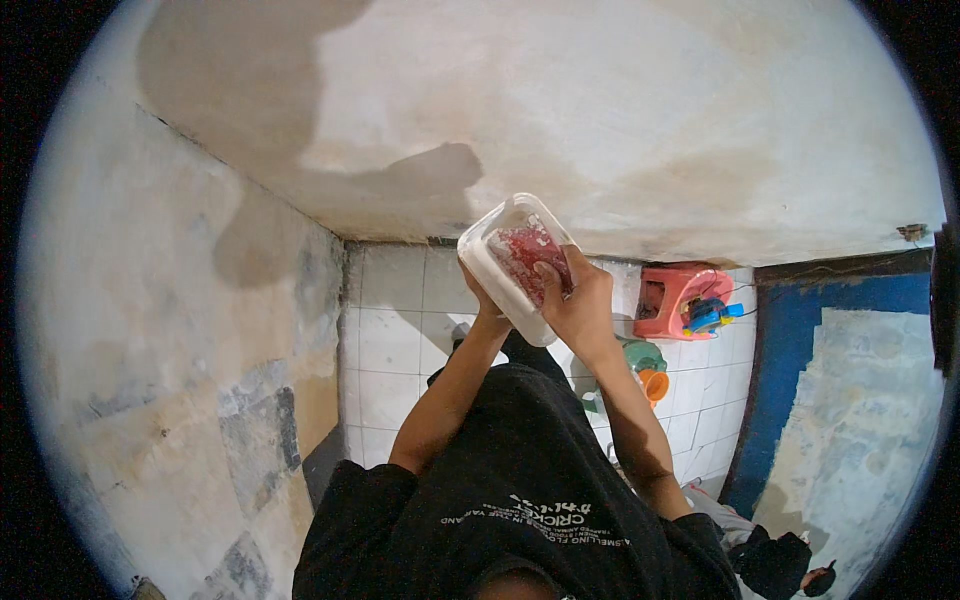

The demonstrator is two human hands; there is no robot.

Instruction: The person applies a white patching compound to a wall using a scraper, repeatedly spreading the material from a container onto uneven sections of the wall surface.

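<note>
Over the floor, close to the wall, I hold a white plastic tub (476,262) with both hands, tilted so its inside shows. My left hand (487,297) supports it at its left side and underneath, the fingers mostly hidden behind it. In my right hand (583,305) is a red block (528,252) smeared with white paste or powder, its exact kind unclear. The thumb presses on the block's near face, and the block sits within the tub's opening. White residue coats the tub's inner side.
A patchy, plastered wall (600,120) rises ahead and meets another (150,330) at the left. On the white-tiled floor (385,335) are a pink plastic stool (655,318) bearing a blue object (708,316), a green container (642,352) and an orange cup (655,386). Dark cloth (772,562) appears lower right.
</note>
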